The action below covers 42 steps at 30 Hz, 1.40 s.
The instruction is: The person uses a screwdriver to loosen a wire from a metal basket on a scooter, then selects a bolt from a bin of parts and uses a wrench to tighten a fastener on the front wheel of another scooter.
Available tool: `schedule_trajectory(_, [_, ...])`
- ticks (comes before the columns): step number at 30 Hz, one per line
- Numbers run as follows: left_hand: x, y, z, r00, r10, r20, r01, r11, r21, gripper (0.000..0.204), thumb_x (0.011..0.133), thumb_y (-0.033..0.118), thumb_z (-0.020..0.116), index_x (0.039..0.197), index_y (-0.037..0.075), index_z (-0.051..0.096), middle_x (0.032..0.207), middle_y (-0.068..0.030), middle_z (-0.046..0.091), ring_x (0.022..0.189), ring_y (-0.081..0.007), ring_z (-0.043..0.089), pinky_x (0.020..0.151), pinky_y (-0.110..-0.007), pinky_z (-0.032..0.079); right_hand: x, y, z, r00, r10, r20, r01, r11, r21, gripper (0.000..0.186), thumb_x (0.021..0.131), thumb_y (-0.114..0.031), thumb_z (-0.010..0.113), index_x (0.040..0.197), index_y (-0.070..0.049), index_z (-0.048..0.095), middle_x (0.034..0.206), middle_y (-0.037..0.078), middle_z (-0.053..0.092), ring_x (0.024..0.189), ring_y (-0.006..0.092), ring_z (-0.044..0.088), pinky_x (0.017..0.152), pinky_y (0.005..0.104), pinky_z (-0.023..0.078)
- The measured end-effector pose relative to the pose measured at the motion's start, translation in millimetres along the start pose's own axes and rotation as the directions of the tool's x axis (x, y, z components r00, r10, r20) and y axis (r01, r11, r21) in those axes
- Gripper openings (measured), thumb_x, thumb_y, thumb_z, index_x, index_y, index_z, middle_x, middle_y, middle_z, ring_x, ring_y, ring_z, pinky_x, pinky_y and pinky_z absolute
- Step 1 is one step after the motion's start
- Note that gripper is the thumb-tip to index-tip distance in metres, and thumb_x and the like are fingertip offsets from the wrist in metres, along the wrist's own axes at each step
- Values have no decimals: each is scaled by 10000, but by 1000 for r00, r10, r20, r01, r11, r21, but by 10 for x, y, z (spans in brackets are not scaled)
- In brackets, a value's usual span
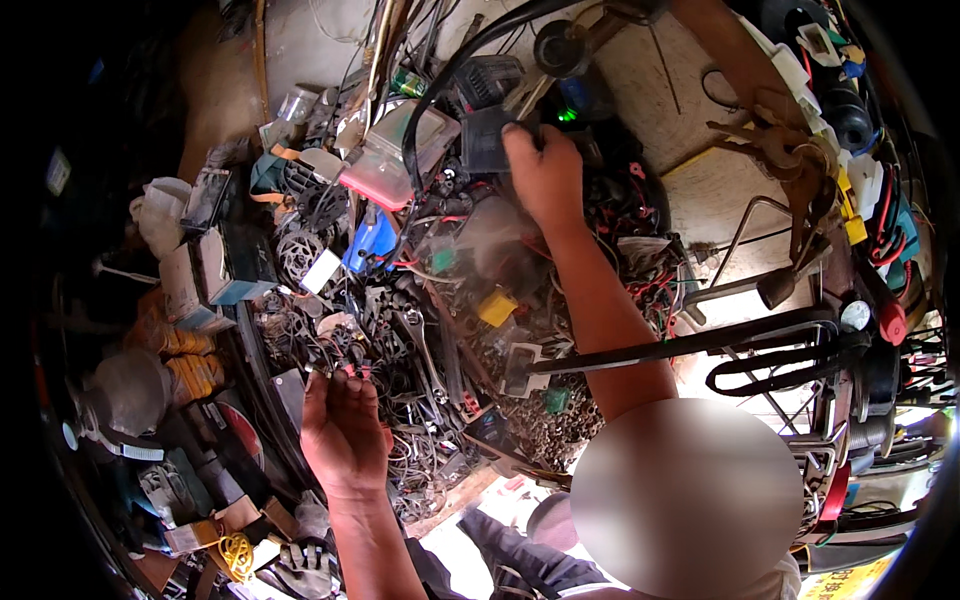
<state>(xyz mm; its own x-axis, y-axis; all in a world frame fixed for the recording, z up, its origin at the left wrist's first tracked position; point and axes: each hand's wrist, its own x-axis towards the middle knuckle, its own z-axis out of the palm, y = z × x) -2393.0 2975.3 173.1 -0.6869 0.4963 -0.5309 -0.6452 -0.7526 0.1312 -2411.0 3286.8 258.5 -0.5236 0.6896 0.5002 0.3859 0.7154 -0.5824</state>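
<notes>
My right hand [545, 180] reaches far up the heap. Its thumb lies on top of a flat, dark rectangular box [489, 139], and its fingers are hidden behind. Lower and to the left, my left hand [347, 440] is palm up among small metal parts, with fingers curled and thumb close beside them. Whatever sits at those fingertips is too small to make out. A combination wrench [425, 345] lies just right of the left hand. Beside the dark box rests a clear plastic case [412, 140] with a red edge.
Cardboard boxes [205, 275] and a coil of yellow cord [236, 553] crowd the left side. A dark metal bar [690, 347] crosses over my right forearm. Rusty clamp-like tools [790, 160] hang at the right. Small fasteners [550, 415] fill the middle, below a yellow piece [497, 307].
</notes>
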Motion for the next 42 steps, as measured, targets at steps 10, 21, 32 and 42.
schedule_trajectory(10, [18, -62, 45, 1000, 2, -18, -2, 1000, 27, 93, 891, 146, 562, 875, 67, 608, 847, -69, 640, 825, -184, 599, 816, -334, 478, 558, 125, -225, 971, 237, -16, -175, 759, 627, 347, 801, -280, 632, 1012, -10, 579, 947, 121, 595, 866, 194, 573, 706, 335, 456])
schedule_trajectory(21, [9, -99, 50, 1000, -21, -15, 22, 997, 69, 91, 894, 162, 566, 870, 82, 602, 848, -51, 643, 800, -166, 594, 822, -330, 465, 887, 720, 28, 875, -428, 226, 474, 663, -580, 659, 724, -378, 715, 1127, 65, 441, 1150, 266, 444, 1071, 390, 474, 878, 476, 429])
schedule_trajectory(32, [8, -154, 69, 997, -3, -76, 8, 998, 66, 86, 888, 178, 577, 882, 94, 593, 840, -43, 627, 777, -163, 578, 789, -320, 462, 870, 351, -327, 971, -140, 194, 144, 990, -3, 532, 685, -254, 742, 1092, 21, 538, 1110, 191, 511, 1004, 315, 543, 822, 421, 459])
schedule_trajectory(42, [4, -232, 118, 995, -6, -102, 13, 998, 68, 96, 899, 165, 563, 886, 72, 586, 824, -45, 616, 784, -164, 574, 781, -312, 471, 956, 507, -195, 747, -593, 300, 664, 648, -374, 693, 624, -128, 771, 1204, 35, 429, 1248, 202, 411, 1151, 388, 408, 967, 416, 395])
